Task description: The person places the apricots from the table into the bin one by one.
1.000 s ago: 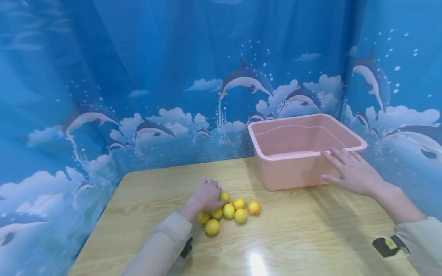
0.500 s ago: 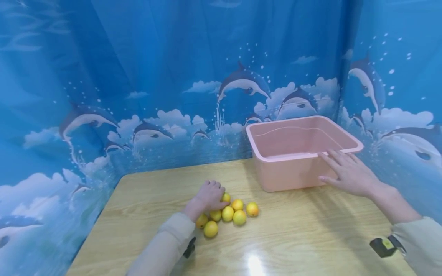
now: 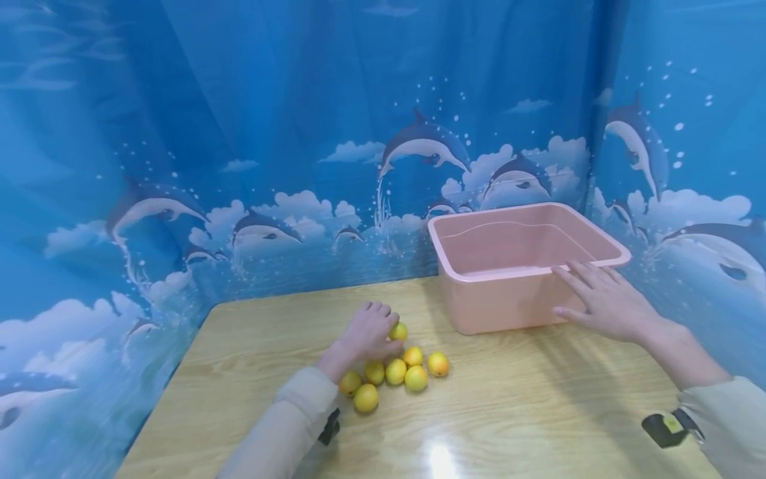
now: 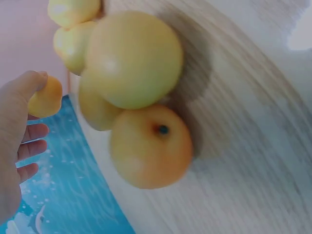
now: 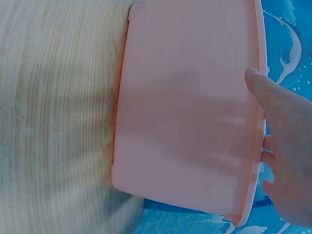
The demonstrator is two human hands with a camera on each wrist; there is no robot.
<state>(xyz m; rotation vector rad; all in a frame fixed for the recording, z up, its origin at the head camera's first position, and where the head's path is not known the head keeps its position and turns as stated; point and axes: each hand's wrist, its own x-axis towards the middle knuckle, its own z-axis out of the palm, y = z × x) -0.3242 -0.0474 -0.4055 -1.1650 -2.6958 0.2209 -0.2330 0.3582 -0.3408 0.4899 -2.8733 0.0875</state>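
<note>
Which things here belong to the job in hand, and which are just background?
Likely the job:
- yellow fruit pinched in the left grip
- loose fruit on the table
- pink tub, right grip at its near rim

Likely background:
- dolphin curtain
- black gadget by the right sleeve
- the table, as support only

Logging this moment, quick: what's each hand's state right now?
Left hand: holding one yellow fruit.
Right hand: open, at the pink bin.

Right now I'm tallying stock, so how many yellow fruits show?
8: one fruit in the left hand, seven fruits clustered on the table; more may be hidden behind that hand.
</note>
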